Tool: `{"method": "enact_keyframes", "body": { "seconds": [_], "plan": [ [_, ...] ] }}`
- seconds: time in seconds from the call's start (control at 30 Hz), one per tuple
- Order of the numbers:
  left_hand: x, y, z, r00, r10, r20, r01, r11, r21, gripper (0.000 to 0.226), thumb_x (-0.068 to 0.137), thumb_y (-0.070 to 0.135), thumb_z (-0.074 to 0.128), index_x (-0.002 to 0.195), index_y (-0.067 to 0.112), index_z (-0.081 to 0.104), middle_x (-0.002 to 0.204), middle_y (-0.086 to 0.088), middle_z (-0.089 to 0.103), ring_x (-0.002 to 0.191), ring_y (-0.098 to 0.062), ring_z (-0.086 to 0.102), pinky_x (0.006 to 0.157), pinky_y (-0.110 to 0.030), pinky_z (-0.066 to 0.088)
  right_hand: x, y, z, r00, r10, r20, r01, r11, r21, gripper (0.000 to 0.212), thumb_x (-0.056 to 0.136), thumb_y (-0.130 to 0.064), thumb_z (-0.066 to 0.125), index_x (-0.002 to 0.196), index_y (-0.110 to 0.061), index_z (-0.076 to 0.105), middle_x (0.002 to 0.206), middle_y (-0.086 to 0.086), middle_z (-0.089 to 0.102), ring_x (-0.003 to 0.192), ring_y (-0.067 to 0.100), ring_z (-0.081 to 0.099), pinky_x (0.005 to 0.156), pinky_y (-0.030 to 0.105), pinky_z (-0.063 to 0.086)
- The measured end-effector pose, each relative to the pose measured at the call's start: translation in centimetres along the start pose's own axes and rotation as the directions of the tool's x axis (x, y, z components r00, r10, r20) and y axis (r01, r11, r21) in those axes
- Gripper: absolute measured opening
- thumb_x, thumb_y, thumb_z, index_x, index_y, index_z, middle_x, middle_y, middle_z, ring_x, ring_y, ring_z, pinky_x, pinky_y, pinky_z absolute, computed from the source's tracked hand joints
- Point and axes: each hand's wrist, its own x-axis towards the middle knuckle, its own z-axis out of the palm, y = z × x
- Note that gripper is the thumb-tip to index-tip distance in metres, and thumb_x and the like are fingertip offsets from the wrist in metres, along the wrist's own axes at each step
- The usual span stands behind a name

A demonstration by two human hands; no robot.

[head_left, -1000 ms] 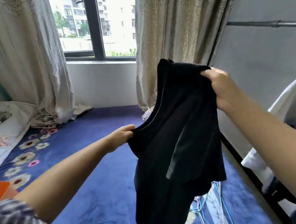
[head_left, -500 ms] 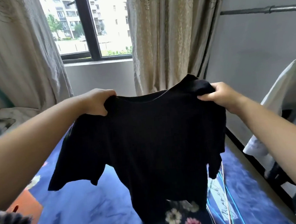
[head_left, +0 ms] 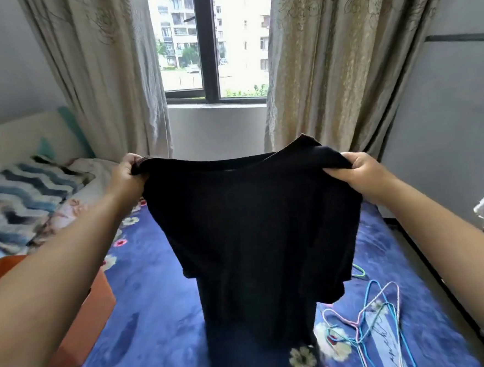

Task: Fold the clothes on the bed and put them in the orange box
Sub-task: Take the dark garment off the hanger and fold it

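While arms extend, left hand (head_left: 125, 177), right hand (head_left: 363, 174) grip black shirt (head_left: 252, 225) shoulders.

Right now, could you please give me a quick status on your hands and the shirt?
Left hand and right hand each grip a shoulder of the black shirt. Shirt hangs unfolded above the bed. Orange box at left; hangers lie at right.

Bare blue bed (head_left: 158, 318) surface open left of the hanging black shirt (head_left: 255, 234), orange box (head_left: 84, 323) at the left edge under the left forearm, wire hangers (head_left: 368, 320) lying right of the shirt, curtains (head_left: 327, 62) behind.
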Motion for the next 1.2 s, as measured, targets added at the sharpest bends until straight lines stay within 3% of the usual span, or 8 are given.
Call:
{"method": "enact_keyframes", "body": {
  "seconds": [0.17, 0.4, 0.5, 0.67, 0.77, 0.9, 1.07, 1.2],
  "plan": [
    [-1.7, -0.1, -4.8, 0.991, -0.035, -0.131, 0.025, 0.997, -0.077, 0.009, 0.081, 0.018, 0.048, 0.085, 0.01, 0.048, 0.078, -0.01, 0.048, 0.083, -0.018, 0.044, 0.073, -0.033, 0.036, -2.8, -3.0, 3.4, 0.99, 0.041, 0.136, -0.027, 0.995, -0.097, 0.012, 0.091, -0.01, 0.055, 0.091, -0.015, 0.066, 0.076, -0.004, 0.071, 0.065, 0.004, 0.068, 0.057, 0.015, 0.053],
    [-5.7, 1.3, -15.3, 0.881, -0.291, 0.373, 0.211, 0.948, 0.239, 0.011, 0.09, 0.003, 0.054, 0.085, 0.003, 0.063, 0.091, -0.021, 0.064, 0.082, -0.032, 0.06, 0.075, -0.035, 0.048, -7.4, -5.1, 8.0, 0.821, 0.423, 0.383, -0.333, 0.9, -0.281, 0.041, 0.065, -0.027, 0.08, 0.098, -0.006, 0.068, 0.089, 0.011, 0.072, 0.072, 0.018, 0.07, 0.062, 0.025, 0.056],
    [-6.7, 1.8, -19.7, 0.799, -0.398, 0.45, 0.26, 0.905, 0.338, 0.023, 0.08, 0.004, 0.062, 0.102, -0.003, 0.064, 0.103, -0.027, 0.065, 0.098, -0.041, 0.061, 0.087, -0.042, 0.047, -9.0, -5.3, 9.3, 0.759, 0.484, 0.435, -0.374, 0.871, -0.317, 0.09, 0.029, -0.04, 0.093, 0.105, 0.0, 0.065, 0.094, 0.015, 0.071, 0.075, 0.021, 0.07, 0.061, 0.027, 0.056],
    [-6.1, 2.0, -22.0, 0.702, -0.511, 0.496, 0.272, 0.836, 0.477, 0.053, 0.053, 0.019, 0.068, 0.101, -0.002, 0.064, 0.1, -0.029, 0.066, 0.096, -0.045, 0.061, 0.091, -0.05, 0.046, -8.7, -6.0, 10.7, 0.718, 0.529, 0.453, -0.391, 0.844, -0.366, 0.086, 0.022, -0.04, 0.094, 0.095, -0.001, 0.069, 0.089, 0.015, 0.072, 0.072, 0.022, 0.071, 0.059, 0.026, 0.055],
    [-4.5, 0.8, -20.7, 0.741, -0.531, 0.411, 0.25, 0.786, 0.565, 0.016, 0.077, 0.008, 0.052, 0.087, -0.001, 0.06, 0.084, -0.029, 0.061, 0.073, -0.037, 0.058, 0.069, -0.035, 0.048, -6.4, -5.0, 11.6, 0.728, 0.56, 0.395, -0.411, 0.818, -0.403, 0.079, 0.032, -0.038, 0.094, 0.097, 0.0, 0.069, 0.09, 0.015, 0.072, 0.072, 0.022, 0.071, 0.06, 0.028, 0.056],
    [-1.4, -3.0, -16.6, 0.84, -0.462, 0.284, 0.166, 0.718, 0.677, 0.015, 0.078, 0.001, 0.046, 0.064, 0.005, 0.047, 0.065, -0.016, 0.046, 0.055, -0.023, 0.041, 0.05, -0.025, 0.025, -1.8, -1.1, 13.2, 0.819, 0.534, 0.209, -0.399, 0.793, -0.461, 0.015, 0.081, -0.008, 0.066, 0.094, -0.001, 0.065, 0.077, 0.007, 0.071, 0.065, 0.016, 0.069, 0.065, 0.027, 0.057],
    [2.8, -11.7, -9.1, 0.892, -0.39, 0.227, 0.034, 0.561, 0.827, 0.03, 0.087, 0.003, 0.047, 0.114, -0.003, 0.059, 0.122, -0.026, 0.056, 0.113, -0.035, 0.052, 0.082, -0.03, 0.039, 5.2, 8.5, 15.6, 0.888, 0.43, 0.165, -0.174, 0.645, -0.744, 0.01, 0.082, -0.015, 0.064, 0.091, -0.017, 0.065, 0.088, 0.002, 0.06, 0.094, 0.019, 0.054, 0.083, 0.03, 0.043],
    [5.4, -19.9, -4.2, 0.907, -0.392, 0.156, 0.07, 0.505, 0.86, 0.032, 0.086, 0.0, 0.046, 0.117, -0.003, 0.055, 0.125, -0.03, 0.052, 0.115, -0.04, 0.049, 0.093, -0.037, 0.041, 9.5, 16.9, 18.0, 0.924, 0.364, 0.114, -0.113, 0.546, -0.83, 0.022, 0.083, -0.015, 0.061, 0.063, -0.019, 0.051, 0.06, -0.004, 0.045, 0.083, 0.021, 0.048, 0.064, 0.029, 0.034]
  ]
}}
